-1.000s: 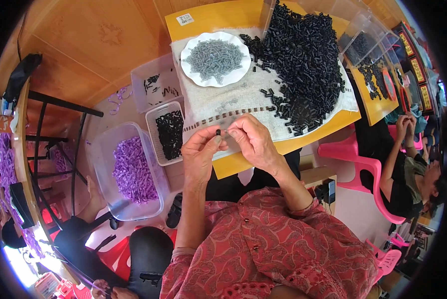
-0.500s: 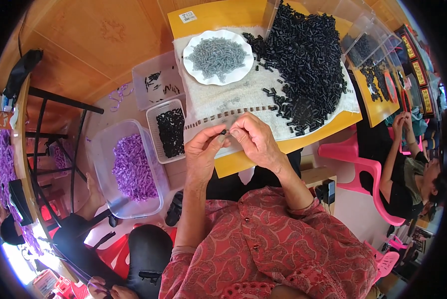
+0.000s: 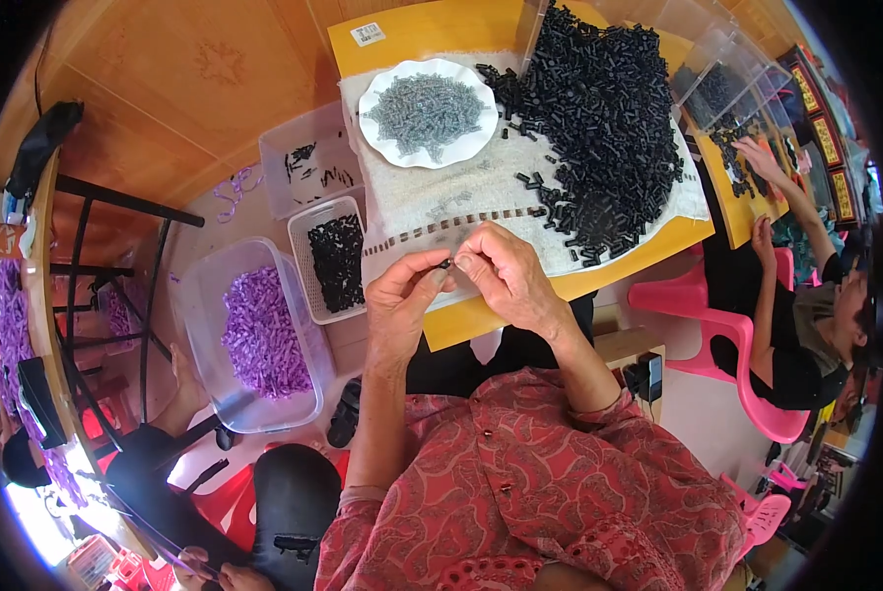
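Over the near edge of the cloth-covered table, my left hand (image 3: 408,295) and my right hand (image 3: 506,276) meet fingertip to fingertip. Between them is a small black piece (image 3: 447,263), pinched by thumb and forefinger of the left hand; the right fingers close against it too. Its exact form is mostly hidden. Just beyond my hands, a white scalloped plate (image 3: 373,131) carries a heap of small clear grey tubular pieces (image 3: 430,110). To the right lies a large pile of short black cylindrical pieces (image 3: 604,128) on the white cloth (image 3: 402,192).
Left of the table stand a white basket of black parts (image 3: 299,231), a clear bin with purple pieces (image 3: 205,364) and a shallow clear tray (image 3: 274,192). A black metal frame (image 3: 156,207) is farther left. At right, another person (image 3: 796,335) sits on a pink chair (image 3: 747,364).
My hands stay in nearly the same place, still pinched together. At right, the other person's one hand has reached out to the black pieces on the neighbouring table.
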The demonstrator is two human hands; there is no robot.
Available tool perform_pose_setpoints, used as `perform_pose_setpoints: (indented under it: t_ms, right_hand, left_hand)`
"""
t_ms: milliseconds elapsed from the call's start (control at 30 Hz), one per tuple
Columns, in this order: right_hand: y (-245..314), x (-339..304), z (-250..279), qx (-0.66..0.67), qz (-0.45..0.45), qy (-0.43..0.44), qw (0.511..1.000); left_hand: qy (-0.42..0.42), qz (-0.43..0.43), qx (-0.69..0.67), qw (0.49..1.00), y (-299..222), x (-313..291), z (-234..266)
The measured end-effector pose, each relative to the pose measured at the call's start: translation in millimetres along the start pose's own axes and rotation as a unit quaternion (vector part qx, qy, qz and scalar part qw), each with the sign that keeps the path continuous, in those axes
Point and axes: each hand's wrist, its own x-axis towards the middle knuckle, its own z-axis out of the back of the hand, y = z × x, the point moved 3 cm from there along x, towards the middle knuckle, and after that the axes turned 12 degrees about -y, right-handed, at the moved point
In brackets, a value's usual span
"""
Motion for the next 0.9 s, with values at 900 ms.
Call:
perform_pose_setpoints:
  t_ms: [900]
  right_hand:
    - [-1.2,-4.3,-0.1,0.096,-0.037,-0.003,0.995]
  left_hand:
    - [0.044,0.04,-0.118,0.991,-3.3,-0.4,-0.4]
